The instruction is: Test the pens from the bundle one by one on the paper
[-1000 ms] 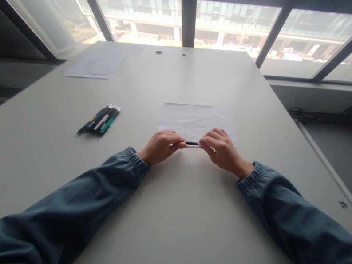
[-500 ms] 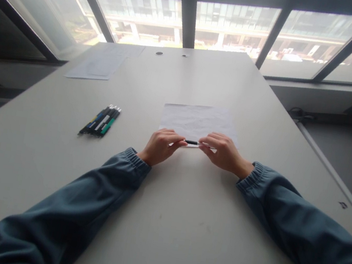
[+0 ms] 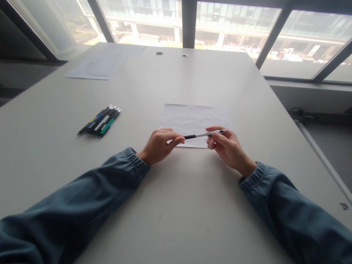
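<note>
Between my hands a slim pen (image 3: 200,134) with a black grip and a white barrel is held over a sheet of paper (image 3: 178,116). My left hand (image 3: 161,144) pinches its dark end between thumb and fingers. Around the other end, my right hand (image 3: 229,149) has its fingers curled, the thumb below and the pen resting against the fingers. The pen slants up toward the right, its silver-black tip showing past the right fingers. The right part of the sheet is hidden behind my right hand.
Several pens (image 3: 100,120) with black, blue, white and green parts lie side by side on the white table (image 3: 168,221) to the left. More paper sheets (image 3: 98,62) lie at the far left. Windows (image 3: 141,18) stand beyond the far edge.
My right hand has turned and its grip has loosened and shifted, so more of the pen shows. The pen has gone from level to tilted up at the right. The left hand has barely moved.
</note>
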### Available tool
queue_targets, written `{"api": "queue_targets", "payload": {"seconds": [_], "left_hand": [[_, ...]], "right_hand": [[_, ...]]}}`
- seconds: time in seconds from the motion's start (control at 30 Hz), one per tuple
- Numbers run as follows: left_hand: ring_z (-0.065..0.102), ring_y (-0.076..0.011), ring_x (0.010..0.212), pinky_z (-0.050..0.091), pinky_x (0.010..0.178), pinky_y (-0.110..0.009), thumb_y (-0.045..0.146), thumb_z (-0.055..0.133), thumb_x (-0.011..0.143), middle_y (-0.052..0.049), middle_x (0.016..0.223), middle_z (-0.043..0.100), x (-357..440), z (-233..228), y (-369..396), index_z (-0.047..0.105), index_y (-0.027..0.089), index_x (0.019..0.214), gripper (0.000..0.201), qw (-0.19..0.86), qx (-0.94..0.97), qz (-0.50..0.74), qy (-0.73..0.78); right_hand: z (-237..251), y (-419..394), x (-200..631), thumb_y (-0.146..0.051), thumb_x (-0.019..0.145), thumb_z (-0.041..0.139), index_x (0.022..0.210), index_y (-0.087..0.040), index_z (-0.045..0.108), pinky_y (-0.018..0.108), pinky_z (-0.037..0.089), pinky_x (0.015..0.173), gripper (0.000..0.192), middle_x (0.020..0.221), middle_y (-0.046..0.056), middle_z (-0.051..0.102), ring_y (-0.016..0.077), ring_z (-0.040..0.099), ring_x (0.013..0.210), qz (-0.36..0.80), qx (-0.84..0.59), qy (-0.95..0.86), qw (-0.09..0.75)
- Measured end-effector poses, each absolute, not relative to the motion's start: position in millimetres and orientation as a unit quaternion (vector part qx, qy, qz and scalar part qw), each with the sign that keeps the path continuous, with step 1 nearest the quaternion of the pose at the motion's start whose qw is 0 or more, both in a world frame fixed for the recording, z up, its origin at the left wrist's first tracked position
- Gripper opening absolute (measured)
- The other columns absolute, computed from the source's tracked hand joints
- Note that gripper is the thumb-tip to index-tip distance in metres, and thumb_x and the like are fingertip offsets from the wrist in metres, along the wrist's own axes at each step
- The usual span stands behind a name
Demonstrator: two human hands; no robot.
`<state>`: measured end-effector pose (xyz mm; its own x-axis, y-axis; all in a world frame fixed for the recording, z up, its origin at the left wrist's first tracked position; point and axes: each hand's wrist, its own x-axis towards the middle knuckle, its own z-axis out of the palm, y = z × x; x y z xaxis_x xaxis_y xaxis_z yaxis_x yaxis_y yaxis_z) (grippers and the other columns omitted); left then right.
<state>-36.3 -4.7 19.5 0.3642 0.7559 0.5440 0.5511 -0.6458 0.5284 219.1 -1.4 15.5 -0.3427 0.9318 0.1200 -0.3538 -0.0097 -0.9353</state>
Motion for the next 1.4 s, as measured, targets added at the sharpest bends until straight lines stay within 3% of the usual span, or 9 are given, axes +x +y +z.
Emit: {"api": "queue_targets", "payload": {"seconds": [0.13, 0.27, 0.47, 0.67, 0.83, 1.0, 1.2, 1.33, 1.4], "left_hand": [[0.068, -0.0164, 0.072, 0.051, 0.069, -0.028, 0.053, 0.050, 0.101, -0.007, 0.080, 0.076, -36.8, 17.9, -3.9, 0.079, 0.018, 0.087, 0.047, 0.188, 0.837, 0.358, 0.369], [0.072, -0.0196, 0.089, 0.054, 0.083, -0.033, 0.049, 0.039, 0.106, -0.008, 0.094, 0.079, -37.3, 16.1, -1.4, 0.078, 0.018, 0.096, 0.051, 0.197, 0.849, 0.342, 0.350], [0.071, -0.0207, 0.092, 0.054, 0.086, -0.034, 0.041, 0.051, 0.102, -0.006, 0.095, 0.079, -37.9, 13.6, 3.3, 0.079, 0.022, 0.093, 0.036, 0.135, 0.851, 0.319, 0.394], [0.069, -0.0218, 0.104, 0.055, 0.096, -0.037, 0.035, 0.054, 0.101, -0.007, 0.109, 0.078, -36.2, 15.1, 0.2, 0.078, 0.022, 0.103, 0.027, 0.158, 0.885, 0.290, 0.328], [0.066, -0.0218, 0.112, 0.055, 0.099, -0.037, 0.031, 0.059, 0.098, -0.007, 0.120, 0.075, -32.6, 20.5, -6.4, 0.077, 0.025, 0.108, 0.021, 0.169, 0.914, 0.253, 0.269], [0.064, -0.0224, 0.111, 0.053, 0.100, -0.039, 0.033, 0.060, 0.098, -0.007, 0.127, 0.073, -30.4, 26.3, -9.5, 0.075, 0.025, 0.116, 0.024, 0.177, 0.937, 0.206, 0.220], [0.063, -0.0220, 0.113, 0.050, 0.101, -0.040, 0.032, 0.058, 0.099, -0.007, 0.129, 0.072, -31.0, 27.2, -10.2, 0.072, 0.027, 0.122, 0.027, 0.164, 0.944, 0.190, 0.215], [0.063, -0.0230, 0.119, 0.049, 0.104, -0.042, 0.029, 0.059, 0.098, -0.007, 0.130, 0.071, -32.2, 23.3, -7.5, 0.070, 0.027, 0.124, 0.028, 0.124, 0.940, 0.216, 0.232], [0.064, -0.0230, 0.121, 0.050, 0.105, -0.042, 0.028, 0.060, 0.098, -0.008, 0.129, 0.072, -32.6, 21.5, -5.7, 0.072, 0.026, 0.120, 0.025, 0.126, 0.937, 0.229, 0.230]], "right_hand": [[12.9, -0.1, 216.9, -0.056, 0.085, 0.073, 0.099, -0.021, 0.071, 0.030, 0.044, 0.064, 0.038, 0.070, -0.001, 0.055, 0.0141, 0.051, 0.065, 0.655, -0.294, -0.514, 0.469], [14.0, 3.9, 216.1, -0.066, 0.088, 0.063, 0.086, -0.024, 0.059, 0.033, 0.050, 0.068, 0.042, 0.082, 0.002, 0.055, 0.0177, 0.055, 0.075, 0.615, -0.320, -0.495, 0.524], [18.2, 5.2, 217.2, -0.068, 0.095, 0.044, 0.084, -0.027, 0.045, 0.042, 0.053, 0.078, 0.042, 0.087, 0.003, 0.057, 0.0227, 0.060, 0.086, 0.601, -0.305, -0.508, 0.536], [22.7, 8.6, 221.7, -0.079, 0.091, 0.038, 0.070, -0.026, 0.043, 0.034, 0.040, 0.053, 0.057, 0.058, -0.003, 0.036, 0.0160, 0.036, 0.051, 0.621, -0.266, -0.486, 0.554], [28.6, 8.9, 226.0, -0.083, 0.087, 0.043, 0.055, -0.024, 0.037, 0.029, 0.028, 0.045, 0.067, 0.051, -0.005, 0.026, 0.0117, 0.023, 0.045, 0.684, -0.235, -0.415, 0.551], [31.1, 6.2, 228.1, -0.065, 0.091, 0.050, 0.052, -0.022, 0.036, 0.026, 0.027, 0.045, 0.060, 0.049, -0.005, 0.027, 0.0105, 0.019, 0.046, 0.748, -0.218, -0.322, 0.538], [31.2, 5.9, 228.7, -0.057, 0.090, 0.057, 0.055, -0.021, 0.043, 0.025, 0.027, 0.045, 0.052, 0.050, -0.006, 0.027, 0.0093, 0.022, 0.045, 0.765, -0.199, -0.279, 0.545], [29.6, 7.1, 227.6, -0.044, 0.089, 0.066, 0.083, -0.021, 0.067, 0.024, 0.025, 0.042, 0.024, 0.046, -0.011, 0.021, 0.0090, 0.016, 0.041, 0.740, -0.244, -0.294, 0.553], [27.5, 7.7, 225.7, -0.041, 0.090, 0.063, 0.095, -0.019, 0.071, 0.025, 0.033, 0.045, 0.024, 0.047, -0.010, 0.030, 0.0097, 0.027, 0.042, 0.726, -0.258, -0.306, 0.560]]}}
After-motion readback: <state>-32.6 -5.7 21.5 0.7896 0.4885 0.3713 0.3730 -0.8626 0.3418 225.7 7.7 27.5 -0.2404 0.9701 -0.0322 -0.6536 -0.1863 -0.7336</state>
